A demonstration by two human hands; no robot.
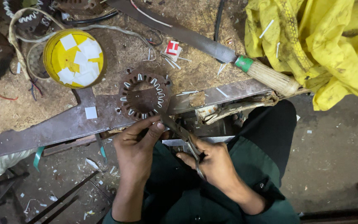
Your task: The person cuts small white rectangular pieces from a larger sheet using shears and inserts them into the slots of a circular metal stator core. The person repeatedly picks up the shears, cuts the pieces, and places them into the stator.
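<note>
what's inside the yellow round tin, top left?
The yellow tin holds a loose pile of white paper squares, overlapping, with bare yellow base showing between them. Whatever lies beneath the pile is covered. Neither hand is near it.

Open bench shows only at the frame's centre top, hemmed by the yellow tin (74,58) at upper left, the long blade (179,31) crossing diagonally, the yellow cloth (324,41) at upper right, and the stator ring (143,95) below.
</note>
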